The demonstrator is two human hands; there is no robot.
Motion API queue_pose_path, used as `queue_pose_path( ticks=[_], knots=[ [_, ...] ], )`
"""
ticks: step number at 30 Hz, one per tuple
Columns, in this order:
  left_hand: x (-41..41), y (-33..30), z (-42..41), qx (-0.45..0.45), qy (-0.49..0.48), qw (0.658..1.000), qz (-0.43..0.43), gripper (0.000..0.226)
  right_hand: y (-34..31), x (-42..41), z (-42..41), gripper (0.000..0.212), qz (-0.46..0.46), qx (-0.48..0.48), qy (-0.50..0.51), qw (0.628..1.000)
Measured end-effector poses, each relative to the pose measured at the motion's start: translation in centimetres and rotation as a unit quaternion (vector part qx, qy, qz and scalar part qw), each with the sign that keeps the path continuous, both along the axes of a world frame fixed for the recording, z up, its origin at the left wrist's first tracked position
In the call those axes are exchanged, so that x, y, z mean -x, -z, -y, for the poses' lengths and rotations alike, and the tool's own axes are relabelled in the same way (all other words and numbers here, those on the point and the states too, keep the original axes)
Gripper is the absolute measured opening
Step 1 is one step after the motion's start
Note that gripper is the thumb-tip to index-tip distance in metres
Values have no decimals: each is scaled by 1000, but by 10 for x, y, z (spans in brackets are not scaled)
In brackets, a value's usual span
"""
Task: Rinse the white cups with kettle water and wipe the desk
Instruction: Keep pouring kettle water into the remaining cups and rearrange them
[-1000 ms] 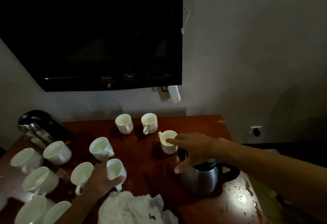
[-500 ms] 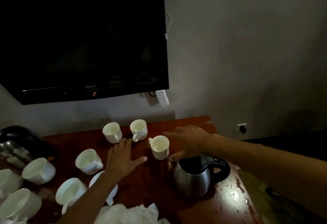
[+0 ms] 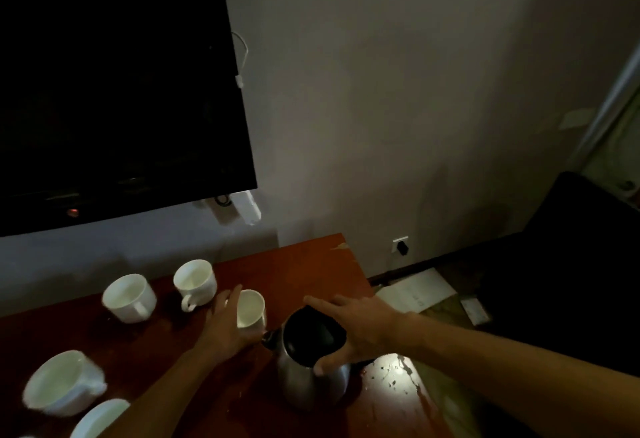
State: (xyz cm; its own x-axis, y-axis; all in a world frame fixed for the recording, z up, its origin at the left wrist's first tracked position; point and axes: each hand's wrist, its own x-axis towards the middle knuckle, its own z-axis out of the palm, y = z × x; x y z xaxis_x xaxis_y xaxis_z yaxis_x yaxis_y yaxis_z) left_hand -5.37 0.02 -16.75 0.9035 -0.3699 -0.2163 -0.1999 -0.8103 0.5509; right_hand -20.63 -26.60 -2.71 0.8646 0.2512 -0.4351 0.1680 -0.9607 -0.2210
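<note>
On the red-brown desk (image 3: 304, 264) a steel kettle (image 3: 304, 378) with a black lid stands near the right edge. My right hand (image 3: 360, 327) lies over its top, fingers stretched across the lid and thumb against the near side. Just left of the kettle's spout stands a white cup (image 3: 251, 309). My left hand (image 3: 221, 327) wraps round it, fingers on its left side and thumb at its base. Two more white cups (image 3: 130, 297) (image 3: 195, 282) stand behind it near the wall. Others (image 3: 62, 382) (image 3: 100, 418) sit at the lower left, blurred.
A dark wall-mounted television (image 3: 114, 91) hangs over the desk's back left. The desk's right edge is worn and scratched (image 3: 391, 368). Past that edge, papers (image 3: 415, 290) lie on the floor below a wall socket (image 3: 401, 246). Dark furniture (image 3: 571, 264) fills the right.
My left hand slid right across the desk and closed round the cup by the kettle. My right hand left that cup and came down over the kettle's top. The view swung right.
</note>
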Motion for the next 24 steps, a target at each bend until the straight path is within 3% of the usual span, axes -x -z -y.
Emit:
queue_pose_path(
  ticks=[3, 8, 16, 24],
  knots=[
    [0, 5, 4, 38, 10, 999, -5, 111, 5, 3, 4, 116, -8, -8, 10, 1000],
    [-2, -5, 6, -3, 12, 1000, 13, 121, 3, -2, 6, 111, -23, -40, 25, 999],
    [8, -20, 5, -11, 5, 1000, -8, 103, -5, -18, -2, 116, -4, -28, 17, 999],
    [22, -19, -7, 26, 1, 998, -49, 115, 7, -32, -2, 122, -10, -32, 10, 999]
  ],
)
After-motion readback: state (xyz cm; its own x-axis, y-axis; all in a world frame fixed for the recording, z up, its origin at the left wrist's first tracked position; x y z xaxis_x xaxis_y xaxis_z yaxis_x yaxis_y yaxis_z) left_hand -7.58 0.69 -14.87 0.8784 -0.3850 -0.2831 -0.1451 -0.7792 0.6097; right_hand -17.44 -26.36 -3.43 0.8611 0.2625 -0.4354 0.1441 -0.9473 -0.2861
